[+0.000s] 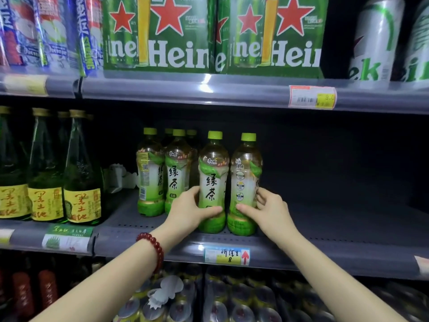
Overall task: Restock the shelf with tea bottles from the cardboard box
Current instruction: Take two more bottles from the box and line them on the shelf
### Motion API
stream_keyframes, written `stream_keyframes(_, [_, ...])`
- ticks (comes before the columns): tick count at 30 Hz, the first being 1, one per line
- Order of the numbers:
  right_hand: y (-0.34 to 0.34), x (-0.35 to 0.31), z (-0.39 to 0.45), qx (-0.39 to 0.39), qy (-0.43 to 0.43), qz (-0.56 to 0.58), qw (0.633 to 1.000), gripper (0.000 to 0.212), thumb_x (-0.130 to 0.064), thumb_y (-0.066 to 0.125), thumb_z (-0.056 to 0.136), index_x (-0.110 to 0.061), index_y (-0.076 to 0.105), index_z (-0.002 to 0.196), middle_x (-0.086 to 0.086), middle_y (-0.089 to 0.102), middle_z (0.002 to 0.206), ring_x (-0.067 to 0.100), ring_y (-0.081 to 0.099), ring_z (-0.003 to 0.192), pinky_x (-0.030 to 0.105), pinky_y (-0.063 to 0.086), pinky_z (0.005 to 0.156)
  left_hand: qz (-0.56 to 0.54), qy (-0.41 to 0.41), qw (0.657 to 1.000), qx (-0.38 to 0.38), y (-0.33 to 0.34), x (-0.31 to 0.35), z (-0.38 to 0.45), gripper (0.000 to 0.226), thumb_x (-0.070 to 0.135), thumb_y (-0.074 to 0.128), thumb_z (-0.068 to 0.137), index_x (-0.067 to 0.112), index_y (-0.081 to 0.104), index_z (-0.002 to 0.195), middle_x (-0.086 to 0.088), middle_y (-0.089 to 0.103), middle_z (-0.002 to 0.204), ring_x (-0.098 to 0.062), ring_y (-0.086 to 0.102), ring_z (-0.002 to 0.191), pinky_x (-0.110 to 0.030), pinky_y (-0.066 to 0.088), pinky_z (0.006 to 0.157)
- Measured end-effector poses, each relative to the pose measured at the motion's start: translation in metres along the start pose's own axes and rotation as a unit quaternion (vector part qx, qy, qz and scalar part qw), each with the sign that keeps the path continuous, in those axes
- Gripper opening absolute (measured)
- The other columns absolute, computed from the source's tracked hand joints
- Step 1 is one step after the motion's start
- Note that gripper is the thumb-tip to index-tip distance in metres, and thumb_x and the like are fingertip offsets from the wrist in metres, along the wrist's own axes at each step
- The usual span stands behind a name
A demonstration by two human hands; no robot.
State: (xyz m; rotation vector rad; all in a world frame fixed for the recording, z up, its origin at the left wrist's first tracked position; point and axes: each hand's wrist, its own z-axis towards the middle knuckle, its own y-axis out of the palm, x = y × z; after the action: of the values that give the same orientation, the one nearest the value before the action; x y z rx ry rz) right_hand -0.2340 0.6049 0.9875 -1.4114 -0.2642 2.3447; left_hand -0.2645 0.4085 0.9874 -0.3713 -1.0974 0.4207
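left hand [190,211]: wrapped round a green-capped clear plastic tea bottle [212,182]
right hand [267,209]: gripping a second bottle [245,184], touching the first
location: both upright at grey metal shelf [348,231] front edge

Both bare forearms reach forward and up, converging — the left hand [189,209], a red bead bracelet [152,248] on its wrist, curls with thumb across the front, and the right hand [267,209] mirrors it — thumb pointing inward, fingers wrapped behind.
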Motion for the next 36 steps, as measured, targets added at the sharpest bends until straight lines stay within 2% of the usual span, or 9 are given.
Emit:
stream_keyframes(3, [-0.001, 0.001, 0.005, -0.004, 0.008, 0.020, 1.000, 0.037, -0.017, 0.080, 0.075, -0.030, 0.064, 0.105, -0.012, 0.072, 0.103, 0.001, 0.069, 0.097, 0.028, 0.056, 0.090, 0.026, 0.009, 1.000, 0.015, 0.001, 0.001, 0.005, 0.070, 0.042, 0.083, 0.063, 0.017, 0.059, 0.123, 0.003, 0.069, 0.113, -0.014, 0.063, 0.104, -0.035, 0.052, 0.094])
stream_keyframes(10, [0.013, 0.005, 0.019, 0.013, 0.014, 0.027, 0.999, 0.034, -0.014, 0.080, 0.074, -0.035, 0.062, 0.094, -0.009, 0.072, 0.102, 0.005, 0.069, 0.096, 0.033, 0.056, 0.092, 0.053, 0.001, 0.996, 0.076, 0.004, -0.006, 0.013, 0.071, 0.047, 0.083, 0.060, 0.011, 0.060, 0.117, -0.001, 0.069, 0.105, -0.018, 0.064, 0.098, -0.035, 0.055, 0.087])
stream_keyframes(17, [0.030, 0.010, 0.039, 0.038, 0.012, -0.007, 0.999, 0.034, -0.019, 0.081, 0.072, -0.037, 0.059, 0.091, -0.014, 0.070, 0.093, 0.008, 0.068, 0.097, 0.038, 0.053, 0.096, 0.043, -0.025, 0.993, 0.107, 0.007, -0.005, 0.025, 0.073, 0.033, 0.082, 0.069, 0.006, 0.051, 0.129, -0.012, 0.063, 0.122, -0.024, 0.058, 0.114, -0.029, 0.047, 0.093])
stream_keyframes(21, [0.031, 0.011, 0.042, 0.038, 0.019, -0.004, 0.999, 0.036, -0.019, 0.082, 0.072, -0.030, 0.061, 0.099, -0.007, 0.072, 0.100, 0.009, 0.068, 0.098, 0.035, 0.053, 0.096, 0.045, -0.028, 0.994, 0.100, 0.012, -0.004, 0.025, 0.071, 0.030, 0.076, 0.077, 0.003, 0.045, 0.135, -0.015, 0.060, 0.127, -0.025, 0.056, 0.120, -0.026, 0.044, 0.093])
stream_keyframes(25, [0.031, 0.008, 0.038, 0.037, 0.027, 0.008, 0.999, 0.037, -0.017, 0.081, 0.073, -0.026, 0.060, 0.102, -0.006, 0.067, 0.101, 0.001, 0.061, 0.092, 0.020, 0.048, 0.090, 0.058, -0.032, 0.993, 0.093, 0.013, -0.003, 0.022, 0.065, 0.029, 0.070, 0.082, 0.003, 0.044, 0.136, -0.014, 0.061, 0.126, -0.025, 0.057, 0.118, -0.023, 0.043, 0.090])
stream_keyframes(28, [0.032, 0.006, 0.034, 0.048, 0.029, 0.002, 0.998, 0.045, -0.017, 0.080, 0.075, -0.013, 0.063, 0.116, -0.009, 0.061, 0.096, -0.002, 0.056, 0.088, 0.016, 0.044, 0.087, 0.062, -0.047, 0.993, 0.086, 0.015, -0.001, 0.020, 0.062, 0.029, 0.067, 0.085, 0.002, 0.044, 0.135, -0.015, 0.061, 0.125, -0.026, 0.057, 0.116, -0.027, 0.045, 0.090])
stream_keyframes(30, [0.032, 0.004, 0.032, 0.058, 0.035, -0.016, 0.998, 0.052, -0.018, 0.080, 0.075, -0.007, 0.061, 0.122, -0.007, 0.061, 0.098, 0.004, 0.057, 0.094, 0.018, 0.043, 0.090, 0.077, -0.051, 0.993, 0.080, 0.016, 0.002, 0.019, 0.052, 0.029, 0.065, 0.087, 0.001, 0.049, 0.128, -0.016, 0.063, 0.119, -0.027, 0.060, 0.109, -0.028, 0.047, 0.086])
stream_keyframes(33, [0.031, -0.002, 0.033, 0.061, 0.061, -0.052, 0.995, 0.064, -0.028, 0.081, 0.074, -0.007, 0.057, 0.129, 0.007, 0.066, 0.117, 0.021, 0.058, 0.116, 0.029, 0.046, 0.097, 0.112, -0.064, 0.990, 0.062, 0.016, 0.011, 0.018, 0.042, 0.026, 0.058, 0.092, -0.002, 0.047, 0.121, -0.017, 0.063, 0.113, -0.027, 0.061, 0.100, -0.025, 0.043, 0.073])
stream_keyframes(36, [0.029, -0.008, 0.034, 0.044, 0.096, -0.103, 0.989, 0.075, -0.038, 0.081, 0.072, -0.010, 0.051, 0.135, 0.012, 0.062, 0.126, 0.027, 0.053, 0.122, 0.034, 0.047, 0.099, 0.134, -0.079, 0.986, 0.056, 0.013, 0.019, 0.018, 0.040, 0.026, 0.059, 0.091, -0.001, 0.047, 0.119, -0.017, 0.061, 0.114, -0.025, 0.058, 0.097, -0.025, 0.041, 0.073])
